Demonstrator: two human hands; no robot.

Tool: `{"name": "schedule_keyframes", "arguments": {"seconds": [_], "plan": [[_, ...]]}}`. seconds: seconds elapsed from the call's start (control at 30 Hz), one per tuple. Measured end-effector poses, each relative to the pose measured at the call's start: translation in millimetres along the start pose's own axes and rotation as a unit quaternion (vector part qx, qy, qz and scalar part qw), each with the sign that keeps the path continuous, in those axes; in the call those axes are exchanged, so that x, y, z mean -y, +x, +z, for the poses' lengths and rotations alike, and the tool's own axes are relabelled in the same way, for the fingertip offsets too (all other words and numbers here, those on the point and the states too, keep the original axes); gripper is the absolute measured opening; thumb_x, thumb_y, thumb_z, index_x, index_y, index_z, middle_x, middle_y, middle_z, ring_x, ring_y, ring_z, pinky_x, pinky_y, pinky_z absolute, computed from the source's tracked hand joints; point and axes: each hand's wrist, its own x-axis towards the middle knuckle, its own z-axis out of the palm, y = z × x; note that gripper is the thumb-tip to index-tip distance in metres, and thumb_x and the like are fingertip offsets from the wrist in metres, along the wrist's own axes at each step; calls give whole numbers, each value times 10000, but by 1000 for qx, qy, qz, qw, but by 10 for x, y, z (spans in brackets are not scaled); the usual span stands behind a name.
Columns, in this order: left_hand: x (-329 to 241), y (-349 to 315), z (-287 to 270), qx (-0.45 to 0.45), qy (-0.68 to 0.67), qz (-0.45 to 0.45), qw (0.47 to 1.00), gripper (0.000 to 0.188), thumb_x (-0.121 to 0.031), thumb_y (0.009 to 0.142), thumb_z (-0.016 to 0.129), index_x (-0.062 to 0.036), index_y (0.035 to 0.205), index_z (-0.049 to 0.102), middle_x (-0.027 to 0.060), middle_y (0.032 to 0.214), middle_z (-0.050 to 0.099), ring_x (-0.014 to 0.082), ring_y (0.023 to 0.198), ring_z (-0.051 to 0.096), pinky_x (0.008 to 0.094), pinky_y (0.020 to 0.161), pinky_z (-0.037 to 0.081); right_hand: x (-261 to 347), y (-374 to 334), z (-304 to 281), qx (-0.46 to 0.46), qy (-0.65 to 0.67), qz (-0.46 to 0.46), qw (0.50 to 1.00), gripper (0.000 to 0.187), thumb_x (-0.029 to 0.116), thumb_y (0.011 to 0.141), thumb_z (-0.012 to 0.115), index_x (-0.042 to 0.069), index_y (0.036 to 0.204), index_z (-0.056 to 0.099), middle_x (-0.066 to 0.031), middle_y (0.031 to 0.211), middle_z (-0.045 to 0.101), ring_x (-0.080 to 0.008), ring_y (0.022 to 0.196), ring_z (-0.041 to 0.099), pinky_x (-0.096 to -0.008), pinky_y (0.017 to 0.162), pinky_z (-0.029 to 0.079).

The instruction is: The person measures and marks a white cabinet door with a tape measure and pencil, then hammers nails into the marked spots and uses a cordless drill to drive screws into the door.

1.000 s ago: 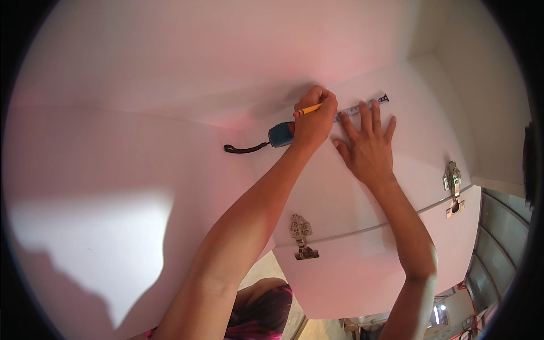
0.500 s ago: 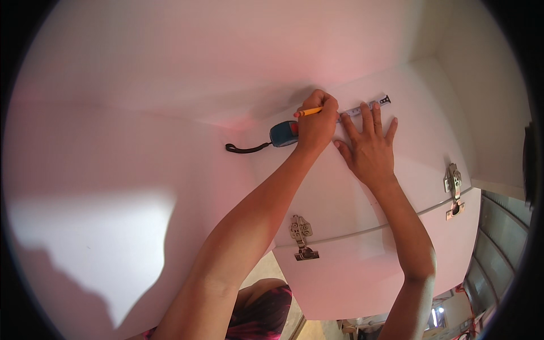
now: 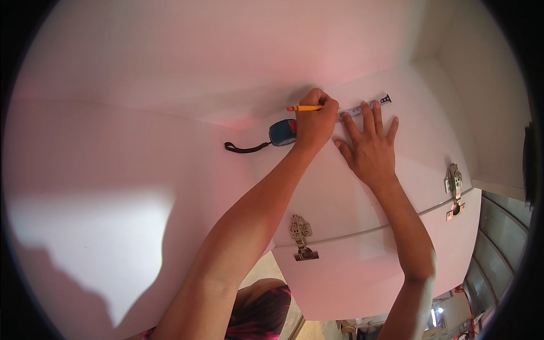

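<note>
My left hand [image 3: 315,123] is closed round a yellow pencil [image 3: 307,107], whose pink eraser end sticks out to the left. Its tip is near the edge of a tape measure's pulled-out blade [image 3: 385,100]. The blue tape measure case [image 3: 281,133] rests on the white panel [image 3: 422,147] just left of that hand, which hides part of it. A black wrist strap [image 3: 246,151] trails from the case. My right hand [image 3: 371,150] lies open with fingers spread, its fingertips pressing on the blade and panel.
Two metal hinges, one at left [image 3: 301,226] and one at right [image 3: 454,181], join the panel to a white door [image 3: 351,272] nearer me. White walls enclose the panel at the left, the back and the right. Ribbed grey sheeting [image 3: 493,249] shows at the lower right.
The pencil has tilted in my left hand, its eraser end swinging left and slightly up so it lies more level. That hand shifted slightly left; my right hand stays put.
</note>
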Motion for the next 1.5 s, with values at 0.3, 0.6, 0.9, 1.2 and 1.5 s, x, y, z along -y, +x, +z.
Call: {"name": "schedule_keyframes", "arguments": {"seconds": [0.3, 0.6, 0.9, 1.2, 1.5], "plan": [[13, 18, 13, -10, -6, -21, 1000, 127, -74, 812, 581, 1, 724, 530, 62, 641, 560, 100, 600, 535, 238, 555, 458, -39, 41, -52, -2, -8, 8, 1000, 621, 484, 829, 688, 105, 1301, 552, -139, 1406, 467, -337, 1387, 367, -675, 1026, 286], [5, 16, 3, -1, 17, -13, 1000, 125, -81, 810, 586, 10, 736, 541, 61, 671, 559, 101, 616, 544, 238, 564, 471, -2, 105, -141, 29, -37, 21, 999, 610, 490, 813, 704, 137, 1281, 533, -103, 1364, 465, -317, 1362, 383, -721, 1004, 287], [46, 38, 10, -19, 34, 34, 999, 146, -79, 777, 588, 48, 709, 564, 99, 597, 612, 152, 534, 571, 310, 539, 465, 51, 185, -242, 98, -47, 41, 993, 616, 467, 813, 720, 163, 1304, 507, -97, 1399, 450, -307, 1383, 375, -719, 1035, 263], [43, 42, 13, -11, 54, 29, 998, 143, -80, 773, 591, 52, 717, 584, 116, 600, 630, 165, 537, 583, 321, 548, 471, 13, 140, -158, 55, -44, 27, 997, 587, 486, 822, 705, 156, 1272, 521, -81, 1345, 460, -303, 1356, 387, -725, 1022, 272], [38, 32, 18, -1, 58, 29, 998, 127, -62, 777, 576, 43, 706, 571, 100, 588, 616, 139, 522, 560, 309, 521, 454, 9, 138, -159, 45, -47, 22, 998, 580, 482, 818, 709, 161, 1264, 525, -78, 1326, 467, -302, 1345, 397, -725, 1010, 284]]}}
